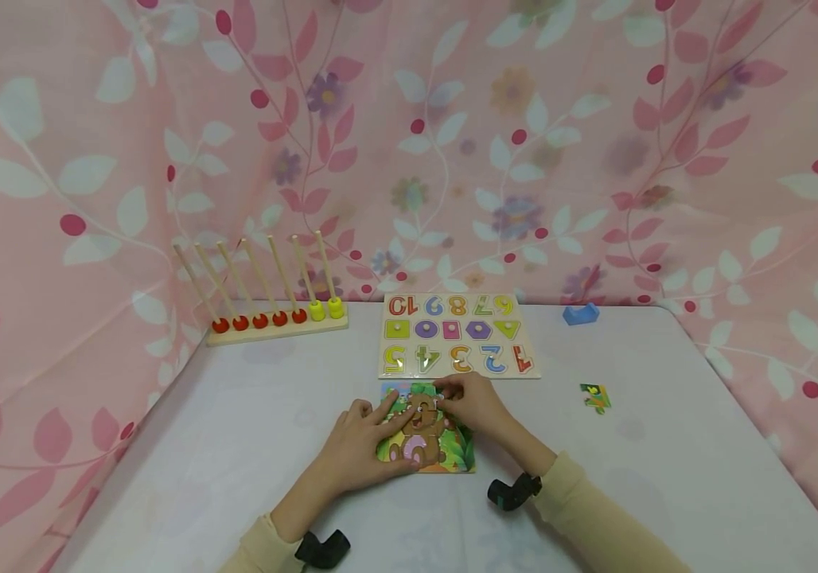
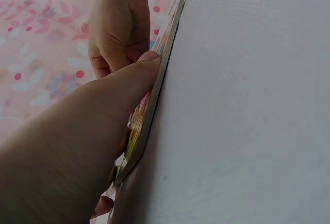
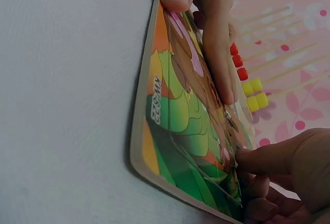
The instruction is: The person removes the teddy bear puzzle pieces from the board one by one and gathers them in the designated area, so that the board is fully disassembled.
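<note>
A bear jigsaw puzzle [image 1: 419, 447] lies flat on the table, its picture of a brown bear facing up; its thick board edge shows in the left wrist view. My left hand [image 1: 360, 446] rests on its left side with fingers spread over the bear, the thumb [image 2: 149, 56] near the lower edge. At the upper right corner my right hand [image 1: 477, 406] has its thumb and curled fingers together, pinching what looks like a puzzle piece there. The fingers mostly hide that piece. In the right wrist view, the right thumb [image 3: 268, 157] touches the puzzle's edge area.
A loose puzzle piece [image 1: 597, 397] lies to the right. Behind the puzzle is a wooden number-and-shape board [image 1: 460, 347]. A bead rack [image 1: 276, 330] with red and yellow beads and upright rods stands back left. A blue block [image 1: 581, 314] sits back right, before the floral curtain [image 1: 452, 159].
</note>
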Motion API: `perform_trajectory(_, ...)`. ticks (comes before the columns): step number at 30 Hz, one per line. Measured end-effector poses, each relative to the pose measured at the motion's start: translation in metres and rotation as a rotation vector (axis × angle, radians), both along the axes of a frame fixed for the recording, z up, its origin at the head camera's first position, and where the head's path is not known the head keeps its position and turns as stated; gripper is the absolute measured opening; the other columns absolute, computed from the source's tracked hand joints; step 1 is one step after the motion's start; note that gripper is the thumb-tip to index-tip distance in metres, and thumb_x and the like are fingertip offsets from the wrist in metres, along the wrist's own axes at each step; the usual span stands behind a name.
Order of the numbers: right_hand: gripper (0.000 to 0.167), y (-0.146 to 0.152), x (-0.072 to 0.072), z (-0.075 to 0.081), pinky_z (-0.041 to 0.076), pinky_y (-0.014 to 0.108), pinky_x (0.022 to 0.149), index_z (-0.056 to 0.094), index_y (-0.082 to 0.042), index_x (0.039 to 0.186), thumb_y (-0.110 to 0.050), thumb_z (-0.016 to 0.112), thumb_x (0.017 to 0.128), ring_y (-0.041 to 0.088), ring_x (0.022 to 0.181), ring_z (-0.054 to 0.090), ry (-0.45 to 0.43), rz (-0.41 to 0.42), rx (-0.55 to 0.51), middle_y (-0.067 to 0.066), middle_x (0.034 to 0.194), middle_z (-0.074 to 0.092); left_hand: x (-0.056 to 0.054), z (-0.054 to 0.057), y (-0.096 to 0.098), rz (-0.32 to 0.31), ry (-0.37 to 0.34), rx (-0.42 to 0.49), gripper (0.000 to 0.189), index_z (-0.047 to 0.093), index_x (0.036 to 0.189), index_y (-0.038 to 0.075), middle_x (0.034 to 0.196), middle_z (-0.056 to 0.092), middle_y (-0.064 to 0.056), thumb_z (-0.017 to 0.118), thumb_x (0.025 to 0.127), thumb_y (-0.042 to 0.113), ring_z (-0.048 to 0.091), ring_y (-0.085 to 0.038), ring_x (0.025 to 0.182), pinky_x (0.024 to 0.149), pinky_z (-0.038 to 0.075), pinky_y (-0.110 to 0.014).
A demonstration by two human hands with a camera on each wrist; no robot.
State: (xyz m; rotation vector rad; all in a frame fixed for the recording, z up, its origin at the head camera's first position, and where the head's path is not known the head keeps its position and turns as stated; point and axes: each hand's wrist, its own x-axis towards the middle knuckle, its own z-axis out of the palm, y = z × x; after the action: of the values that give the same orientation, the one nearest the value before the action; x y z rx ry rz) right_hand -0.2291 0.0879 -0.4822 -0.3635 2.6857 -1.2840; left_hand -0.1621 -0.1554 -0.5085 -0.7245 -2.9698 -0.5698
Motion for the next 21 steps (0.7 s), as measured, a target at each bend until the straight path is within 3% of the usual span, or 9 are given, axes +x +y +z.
perform_trajectory(12, 0.025, 0.006, -0.006, 0.000, 0.044, 0.025, 0.066, 0.080, -0.008, 0.119, -0.011, 0.080, 0.094, 0.011, 0.074, 0.054, 0.069, 0.086, 0.041, -0.004, 0.085, 0.067, 0.001, 0.005, 0.002, 0.003, -0.008, 0.000, 0.085, 0.053, 0.157, 0.037, 0.169, 0.041, -0.005, 0.064, 0.086, 0.081, 0.048, -0.027, 0.115, 0.090, 0.041, -0.045)
perform_trajectory(21, 0.028, 0.022, -0.008, 0.006, 0.049, 0.025, 0.070, 0.079, -0.006, 0.122, -0.017, 0.080, 0.096, 0.011, 0.078, 0.059, 0.063, 0.121, 0.010, -0.002, 0.089, 0.069, 0.000, 0.001, 0.002, 0.009, -0.004, -0.026, 0.086, 0.051, 0.158, 0.039, 0.170, 0.039, -0.002, 0.061, 0.086, 0.085, 0.047, -0.024, 0.115, 0.088, 0.041, -0.042)
